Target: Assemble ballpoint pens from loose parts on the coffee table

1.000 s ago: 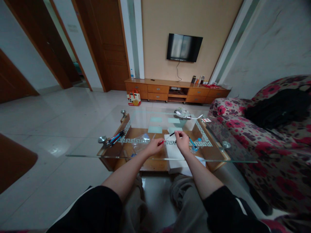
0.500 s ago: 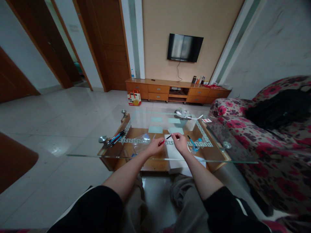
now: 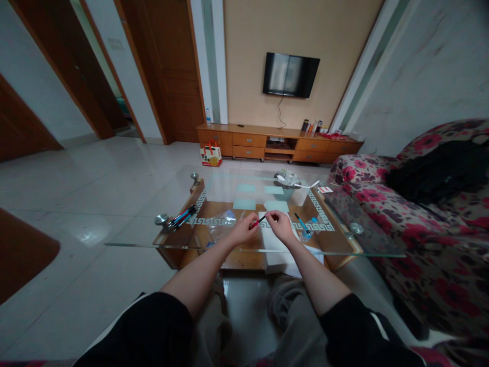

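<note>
The red-and-black pen (image 3: 259, 221) is held aslant between the two hands above the near part of the glass worktop (image 3: 133, 239). The left hand (image 3: 244, 228) has its fingers closed round the red end, hiding part of it; the right hand (image 3: 280, 225) pinches the black end in its fingertips. Just right of that hand lies a blue pen (image 3: 301, 223), near a small blue-and-clear object (image 3: 306, 235). A bunch of pens (image 3: 182, 217) lies well to the left, beside a round metal fitting (image 3: 161, 219). Between it and the left hand is a clear plastic bag (image 3: 221, 224); whether above or below the glass, I cannot tell. A white box (image 3: 275, 255) sits beneath.
</note>
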`<state>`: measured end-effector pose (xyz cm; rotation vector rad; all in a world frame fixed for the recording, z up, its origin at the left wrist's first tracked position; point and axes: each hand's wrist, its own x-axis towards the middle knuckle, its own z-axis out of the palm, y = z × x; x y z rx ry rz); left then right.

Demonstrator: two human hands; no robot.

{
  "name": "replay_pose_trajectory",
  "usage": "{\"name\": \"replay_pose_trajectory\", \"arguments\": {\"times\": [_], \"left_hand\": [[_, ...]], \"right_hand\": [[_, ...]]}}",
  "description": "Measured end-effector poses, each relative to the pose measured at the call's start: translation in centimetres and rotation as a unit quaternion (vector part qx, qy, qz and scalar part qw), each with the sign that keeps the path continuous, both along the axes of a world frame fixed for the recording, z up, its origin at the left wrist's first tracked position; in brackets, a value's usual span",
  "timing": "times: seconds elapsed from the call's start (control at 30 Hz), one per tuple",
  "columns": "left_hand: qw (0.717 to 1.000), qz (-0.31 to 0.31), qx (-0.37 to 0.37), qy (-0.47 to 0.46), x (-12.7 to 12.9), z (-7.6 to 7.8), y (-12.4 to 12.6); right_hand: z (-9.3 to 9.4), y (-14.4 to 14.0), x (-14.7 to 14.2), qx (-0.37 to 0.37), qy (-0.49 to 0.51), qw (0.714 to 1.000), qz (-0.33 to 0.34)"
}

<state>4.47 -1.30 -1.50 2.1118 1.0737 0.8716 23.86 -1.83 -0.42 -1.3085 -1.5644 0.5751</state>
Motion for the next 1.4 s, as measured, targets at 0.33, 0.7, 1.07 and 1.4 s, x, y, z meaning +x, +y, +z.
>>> {"name": "replay_pose_trajectory", "arguments": {"times": [0.33, 0.7, 1.07, 1.4], "left_hand": [[1.000, 0.005, 0.011, 0.002, 0.1, 1.1, -0.3], [0.999, 0.010, 0.048, 0.007, 0.1, 0.5, 0.1], [0.998, -0.008, 0.057, 0.003, 0.0, 0.2, 0.4], [0.997, -0.023, 0.068, 0.018, 0.0, 0.2, 0.2]], "right_hand": [[0.5, -0.1, -0.1, -0.004, 0.004, 1.000, 0.004], [0.2, -0.3, -0.2, -0.014, 0.016, 0.999, 0.044], [-0.3, -0.3, -0.1, -0.013, -0.053, 0.997, 0.051], [-0.7, -0.2, 0.1, 0.003, -0.098, 0.994, 0.051]]}}
